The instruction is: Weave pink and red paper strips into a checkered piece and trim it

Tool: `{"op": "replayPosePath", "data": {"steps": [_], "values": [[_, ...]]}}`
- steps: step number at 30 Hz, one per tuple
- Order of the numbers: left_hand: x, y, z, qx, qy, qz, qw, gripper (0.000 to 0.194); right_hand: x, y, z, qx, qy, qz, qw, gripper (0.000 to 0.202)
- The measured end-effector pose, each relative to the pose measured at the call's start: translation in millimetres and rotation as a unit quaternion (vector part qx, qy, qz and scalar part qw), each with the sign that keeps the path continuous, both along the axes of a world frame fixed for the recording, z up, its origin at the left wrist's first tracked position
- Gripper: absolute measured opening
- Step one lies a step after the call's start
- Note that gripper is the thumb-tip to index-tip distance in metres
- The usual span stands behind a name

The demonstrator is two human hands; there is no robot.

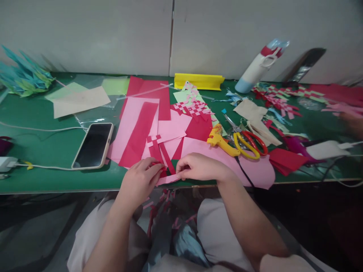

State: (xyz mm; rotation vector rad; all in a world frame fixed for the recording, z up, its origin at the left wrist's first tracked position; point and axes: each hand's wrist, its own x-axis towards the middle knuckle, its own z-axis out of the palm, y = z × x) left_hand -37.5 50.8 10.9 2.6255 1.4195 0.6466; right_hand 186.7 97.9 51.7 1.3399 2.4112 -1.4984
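My left hand (144, 173) is closed at the table's front edge, its fingertips on the red and pink paper strips. My right hand (190, 167) pinches the right end of a pink paper strip (169, 179), which runs between both hands. Just beyond them, a small red and pink woven piece (154, 141) has red strips (167, 158) hanging towards my hands. It rests on pink and red paper sheets (141, 132). The fingertips of my left hand partly cover the near ends of the strips.
A phone (93, 146) lies left of the sheets. To the right are a yellow glue gun (222, 142), scissors (246, 145) and red folded paper (287, 160). Woven pieces (195, 107), a yellow holder (198, 81) and a bottle (258, 68) are at the back. Another person's hand (353, 122) is far right.
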Motion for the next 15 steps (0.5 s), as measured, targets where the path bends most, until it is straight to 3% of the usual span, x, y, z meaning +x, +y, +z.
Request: {"op": "replayPosePath", "data": {"steps": [15], "values": [[-1.0, 2.7, -0.9, 0.001, -0.008, 0.034, 0.999, 0.02, 2.8, 2.8, 2.0, 0.024, -0.006, -0.016, 1.0, 0.013]]}}
